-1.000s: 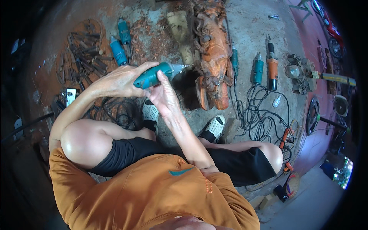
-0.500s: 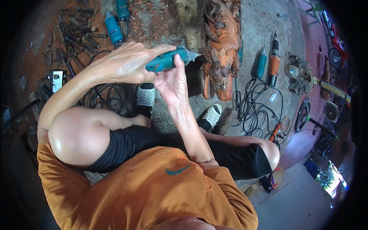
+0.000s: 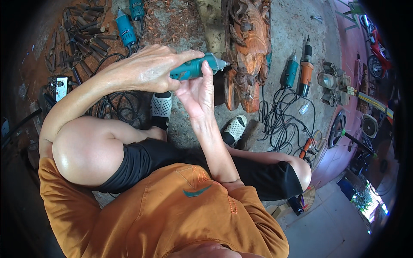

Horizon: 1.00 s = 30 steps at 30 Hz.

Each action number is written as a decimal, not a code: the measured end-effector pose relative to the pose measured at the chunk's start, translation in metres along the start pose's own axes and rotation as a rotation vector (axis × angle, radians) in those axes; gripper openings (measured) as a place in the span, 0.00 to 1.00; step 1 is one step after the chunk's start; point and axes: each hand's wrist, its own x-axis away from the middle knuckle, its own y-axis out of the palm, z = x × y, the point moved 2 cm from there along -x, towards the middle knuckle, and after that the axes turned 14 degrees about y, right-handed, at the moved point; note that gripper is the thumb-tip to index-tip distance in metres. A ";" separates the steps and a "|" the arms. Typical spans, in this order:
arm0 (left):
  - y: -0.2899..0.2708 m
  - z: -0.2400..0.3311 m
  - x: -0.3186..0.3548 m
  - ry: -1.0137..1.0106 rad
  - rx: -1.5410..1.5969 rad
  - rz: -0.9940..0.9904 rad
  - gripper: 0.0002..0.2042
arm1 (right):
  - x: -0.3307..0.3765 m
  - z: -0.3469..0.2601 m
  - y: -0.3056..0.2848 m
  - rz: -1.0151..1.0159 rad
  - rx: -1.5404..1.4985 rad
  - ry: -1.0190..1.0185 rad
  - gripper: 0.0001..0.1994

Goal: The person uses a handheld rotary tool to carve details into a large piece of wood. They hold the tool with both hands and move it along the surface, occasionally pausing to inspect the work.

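A teal die grinder (image 3: 191, 69) lies sideways between my hands, its metal nose and thin bit facing right. My left hand (image 3: 152, 69) wraps over the grinder's rear, with the index finger stretched along its top. From below, my right hand (image 3: 198, 94) supports the body, its thumb pressed to the near side and its other fingers partly hidden. The bit's tip is at the left edge of a reddish-brown wood carving (image 3: 254, 53) with deep relief. Whether it touches the wood, I cannot tell.
Many chisels (image 3: 88, 38) lie at the far left, beside two teal power tools (image 3: 125, 29). To the right are another teal grinder (image 3: 291, 72), an orange grinder (image 3: 306, 73) and tangled black cables (image 3: 279, 116). A pale log (image 3: 209, 26) lies left of the carving.
Both hands have shifted slightly right with the die grinder, bringing its bit closer to the carving's left edge. The grip looks the same.
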 end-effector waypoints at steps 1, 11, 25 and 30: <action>0.000 0.000 0.000 -0.006 0.015 -0.007 0.37 | 0.001 0.000 0.000 0.000 0.005 0.000 0.29; 0.003 0.004 -0.005 0.095 0.021 0.055 0.37 | 0.007 -0.003 0.001 0.030 -0.019 -0.046 0.28; 0.000 -0.001 -0.003 0.010 0.045 -0.034 0.39 | -0.001 -0.001 -0.001 0.011 0.006 -0.033 0.28; -0.001 -0.004 0.001 -0.007 0.055 -0.022 0.39 | -0.007 -0.001 0.000 0.016 0.005 -0.022 0.27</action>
